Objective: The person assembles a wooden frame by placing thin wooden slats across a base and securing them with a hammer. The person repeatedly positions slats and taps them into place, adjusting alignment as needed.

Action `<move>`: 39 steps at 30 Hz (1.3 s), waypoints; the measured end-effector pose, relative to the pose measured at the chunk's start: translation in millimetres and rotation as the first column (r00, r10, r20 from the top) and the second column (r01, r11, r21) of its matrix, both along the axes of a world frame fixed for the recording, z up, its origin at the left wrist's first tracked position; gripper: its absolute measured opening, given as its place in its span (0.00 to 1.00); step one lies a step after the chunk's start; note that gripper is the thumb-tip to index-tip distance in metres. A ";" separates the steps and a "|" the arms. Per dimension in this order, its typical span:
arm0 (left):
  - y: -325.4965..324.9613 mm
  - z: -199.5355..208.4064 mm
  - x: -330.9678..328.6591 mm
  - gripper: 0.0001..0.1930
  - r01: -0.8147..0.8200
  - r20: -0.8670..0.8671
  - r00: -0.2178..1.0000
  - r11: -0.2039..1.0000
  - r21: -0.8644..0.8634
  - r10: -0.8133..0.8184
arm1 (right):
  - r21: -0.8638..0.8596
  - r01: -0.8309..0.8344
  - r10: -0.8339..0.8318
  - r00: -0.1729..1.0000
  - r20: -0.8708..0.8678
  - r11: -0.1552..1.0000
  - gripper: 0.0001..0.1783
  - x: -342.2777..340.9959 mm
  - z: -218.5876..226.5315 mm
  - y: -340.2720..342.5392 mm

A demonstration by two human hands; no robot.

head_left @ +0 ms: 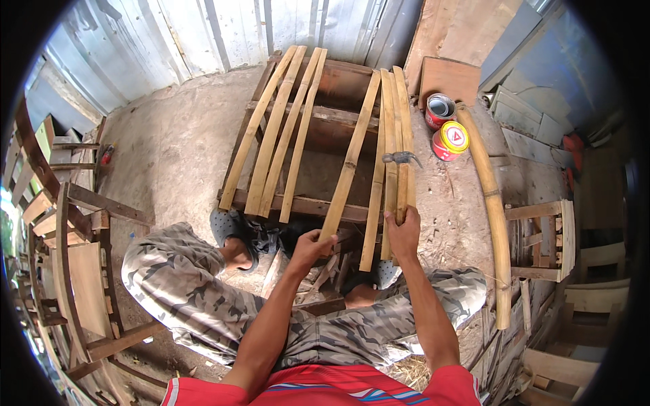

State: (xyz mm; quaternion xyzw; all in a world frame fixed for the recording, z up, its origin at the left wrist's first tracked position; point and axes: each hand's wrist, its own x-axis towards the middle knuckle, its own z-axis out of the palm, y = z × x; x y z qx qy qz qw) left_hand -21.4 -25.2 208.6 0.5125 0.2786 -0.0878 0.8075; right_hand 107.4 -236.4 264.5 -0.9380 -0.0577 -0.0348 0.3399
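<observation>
My left hand (315, 247) is closed around the near end of a split bamboo slat (349, 164), which slants away across a dark wooden frame (318, 205). In my right hand (404, 232) is the handle of a claw hammer (402, 158); its grey head is above the slats on the right side. Several bamboo slats (281, 135) lie lengthwise over the left side of the frame. Others are bunched close together at the right, one slat (373, 230) reaching nearer my knees. Part of the hammer handle merges visually with the slats beneath it.
Right of the frame stand an open red can (440, 108) and a red can with a yellow lid (451, 140). A long bamboo pole (492, 210) lies beside them. Wooden frames (81, 271) stand at left, stacked wood (542, 240) at right. A corrugated metal wall (223, 34) closes the back.
</observation>
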 end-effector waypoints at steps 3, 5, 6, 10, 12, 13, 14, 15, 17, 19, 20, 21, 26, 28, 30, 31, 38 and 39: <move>7.5 -10.0 -13.3 0.13 -0.286 -0.045 0.958 0.938 -0.194 0.283 | 0.089 -0.031 0.051 0.972 -0.230 0.996 0.18 -2.3 23.9 21.5; 9.0 -11.9 -17.2 0.12 -0.450 -0.047 0.886 0.831 -0.326 0.462 | 0.282 -0.046 0.127 0.953 -0.275 0.958 0.16 -4.7 25.6 36.2; 9.4 -9.7 -16.5 0.13 -0.511 -0.054 0.845 0.773 -0.375 0.532 | 0.311 -0.018 0.135 0.924 -0.358 0.950 0.15 -5.1 27.0 45.3; 11.2 -4.9 -17.1 0.15 -0.590 -0.042 0.767 0.678 -0.439 0.640 | 0.355 -0.062 0.218 0.882 -0.418 0.933 0.18 1.0 11.9 71.7; 8.4 -4.0 -15.8 0.15 -0.661 -0.061 0.723 0.663 -0.353 0.688 | 0.228 -0.145 0.220 0.908 -0.355 0.963 0.20 9.6 11.4 87.7; 4.7 -3.2 -17.3 0.15 -0.711 -0.073 0.691 0.658 -0.248 0.719 | 0.160 -0.182 0.226 0.919 -0.323 0.970 0.21 12.9 11.2 95.9; 1.3 -3.9 -17.4 0.15 -0.748 -0.076 0.661 0.647 -0.146 0.747 | 0.184 -0.170 0.223 0.920 -0.323 0.968 0.21 18.9 4.7 102.7; -2.0 -4.4 -17.5 0.15 -0.751 -0.062 0.657 0.647 -0.128 0.751 | 0.208 -0.154 0.216 0.923 -0.320 0.966 0.22 26.3 -4.9 108.7; -6.5 -4.3 -22.7 0.15 -0.765 -0.037 0.643 0.639 -0.086 0.765 | 0.260 -0.123 0.204 0.928 -0.312 0.958 0.22 36.0 -17.4 122.9; -8.1 -3.8 -26.4 0.14 -0.744 -0.012 0.666 0.662 -0.086 0.746 | 0.316 -0.093 0.193 0.933 -0.303 0.944 0.22 40.9 -23.5 140.6; -9.3 -2.4 -26.6 0.13 -0.722 -0.005 0.688 0.685 -0.093 0.725 | 0.345 -0.074 0.187 0.933 -0.308 0.936 0.22 46.3 -31.4 145.4; -12.1 -2.3 -26.7 0.12 -0.696 0.006 0.714 0.711 -0.098 0.700 | 0.378 -0.050 0.178 0.933 -0.312 0.925 0.22 51.5 -39.5 146.8; -5.3 -7.3 -14.7 0.14 -0.640 0.013 0.752 0.735 -0.224 0.659 | 0.436 0.013 0.144 0.935 -0.324 0.900 0.21 71.5 -53.0 164.2; -1.7 -9.2 -10.2 0.14 -0.639 -0.020 0.753 0.723 -0.261 0.658 | 0.469 0.023 0.159 0.925 -0.346 0.883 0.21 70.6 -43.8 175.5; -1.2 -10.5 -7.1 0.14 -0.653 -0.042 0.744 0.712 -0.260 0.667 | 0.575 0.054 0.194 0.912 -0.362 0.816 0.21 72.9 -42.4 183.7; -0.9 -11.1 -6.0 0.13 -0.660 -0.053 0.739 0.705 -0.258 0.672 | 0.624 0.069 0.214 0.905 -0.368 0.778 0.21 74.5 -41.3 186.6; 8.2 -2.8 -0.9 0.16 -0.632 -0.092 0.771 0.738 -0.236 0.630 | 0.394 -0.101 0.224 0.933 -0.281 0.914 0.21 89.1 -54.3 195.1; 9.8 -2.8 -1.2 0.16 -0.627 -0.097 0.776 0.743 -0.236 0.624 | 0.407 -0.108 0.237 0.930 -0.282 0.907 0.21 89.2 -55.3 198.6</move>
